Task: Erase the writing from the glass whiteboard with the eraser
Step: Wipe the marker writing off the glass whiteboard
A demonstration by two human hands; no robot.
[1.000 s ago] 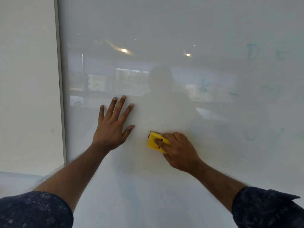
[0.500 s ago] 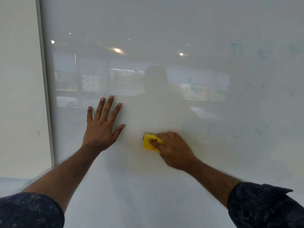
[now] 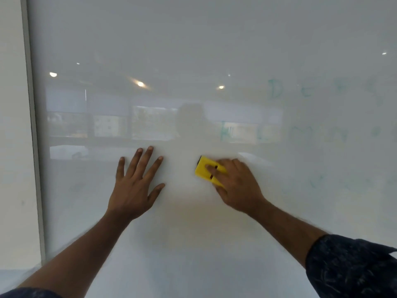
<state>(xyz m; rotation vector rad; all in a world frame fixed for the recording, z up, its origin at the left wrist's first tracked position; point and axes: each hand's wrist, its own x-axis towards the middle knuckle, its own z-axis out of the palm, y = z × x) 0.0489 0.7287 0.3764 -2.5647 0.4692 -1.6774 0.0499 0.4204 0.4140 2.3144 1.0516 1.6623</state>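
Note:
The glass whiteboard (image 3: 193, 50) fills the view. Faint green writing (image 3: 305, 91) stays on its right part, in about three rows of letters. My right hand (image 3: 238, 186) presses a yellow eraser (image 3: 205, 169) against the glass near the middle, fingers over the eraser's right half. Left of it, my left hand (image 3: 136, 186) lies flat on the glass with fingers spread and nothing in it. The glass around both hands shows no writing.
A grey frame edge (image 3: 32, 125) runs down the board's left side, with a plain white wall (image 3: 12, 125) beyond it. The glass reflects ceiling lights, windows and a person's outline.
My right hand has carried the eraser a little to the right and up on the glass. The camera view has shifted, showing more of the green letters on the right. The left hand stays flat.

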